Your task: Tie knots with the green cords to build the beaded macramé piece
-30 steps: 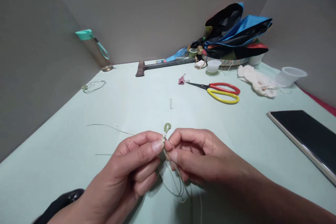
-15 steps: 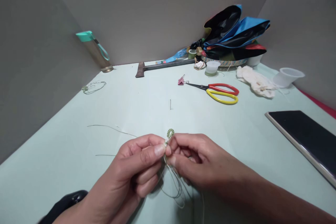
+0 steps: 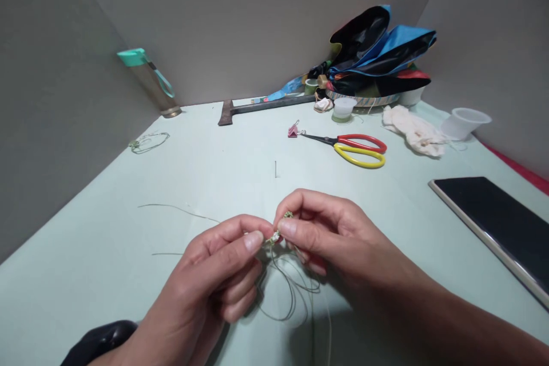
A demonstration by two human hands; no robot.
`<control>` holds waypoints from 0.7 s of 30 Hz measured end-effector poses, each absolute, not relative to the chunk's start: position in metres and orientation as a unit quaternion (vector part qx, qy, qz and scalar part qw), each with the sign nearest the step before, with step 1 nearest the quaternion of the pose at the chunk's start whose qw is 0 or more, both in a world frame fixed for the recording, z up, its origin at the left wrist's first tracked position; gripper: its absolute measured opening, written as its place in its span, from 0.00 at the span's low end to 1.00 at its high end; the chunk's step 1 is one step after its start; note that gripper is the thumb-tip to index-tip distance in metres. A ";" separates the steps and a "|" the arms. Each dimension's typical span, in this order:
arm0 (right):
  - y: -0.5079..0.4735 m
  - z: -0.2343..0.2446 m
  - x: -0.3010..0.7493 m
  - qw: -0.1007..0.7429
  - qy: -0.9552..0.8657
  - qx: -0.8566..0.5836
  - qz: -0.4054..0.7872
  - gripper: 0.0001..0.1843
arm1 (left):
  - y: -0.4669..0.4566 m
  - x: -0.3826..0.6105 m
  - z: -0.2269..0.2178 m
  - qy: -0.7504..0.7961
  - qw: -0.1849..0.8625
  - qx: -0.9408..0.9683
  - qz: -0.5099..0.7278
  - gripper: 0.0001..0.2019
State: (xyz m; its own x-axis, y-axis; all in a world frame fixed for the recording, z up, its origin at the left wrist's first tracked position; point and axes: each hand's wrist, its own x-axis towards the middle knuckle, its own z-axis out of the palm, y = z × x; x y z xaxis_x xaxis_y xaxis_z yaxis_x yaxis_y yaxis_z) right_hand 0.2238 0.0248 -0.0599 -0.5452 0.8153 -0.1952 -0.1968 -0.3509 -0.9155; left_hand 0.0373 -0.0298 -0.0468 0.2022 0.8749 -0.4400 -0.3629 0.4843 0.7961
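Note:
My left hand [image 3: 210,274] and my right hand [image 3: 330,234] meet in front of me, low over the pale green table surface [image 3: 128,274]. Both pinch a small green knotted cord piece [image 3: 278,234] between thumb and fingertips, and the fingers hide part of it. Thin olive cords [image 3: 291,297] hang from it in loose loops below my hands. A longer thin strand [image 3: 180,211] lies on the table to the left of my left hand.
Red-and-yellow-handled scissors [image 3: 347,148] and a pink binder clip [image 3: 293,131] lie ahead. A dark tablet [image 3: 489,223] lies right, near a cloth [image 3: 414,131] and plastic cup [image 3: 465,124]. A small green cord coil [image 3: 149,143], a hammer [image 3: 266,106] and a bottle [image 3: 148,80] are farther off.
My right hand has risen and turned, and the green knotted piece has tipped from upright to nearly flat between my fingertips. The loops of cord below have spread wider.

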 end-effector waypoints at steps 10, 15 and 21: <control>0.024 -0.062 0.225 0.340 -0.443 -0.330 0.761 0.17 | -0.030 0.037 -0.047 0.498 0.698 0.306 0.413 0.16; 0.024 -0.055 0.229 0.293 -0.451 -0.339 0.772 0.18 | -0.026 0.039 -0.046 0.508 0.686 0.307 0.422 0.16; 0.029 -0.053 0.229 0.216 -0.471 -0.341 0.784 0.18 | -0.025 0.037 -0.044 0.496 0.684 0.279 0.457 0.15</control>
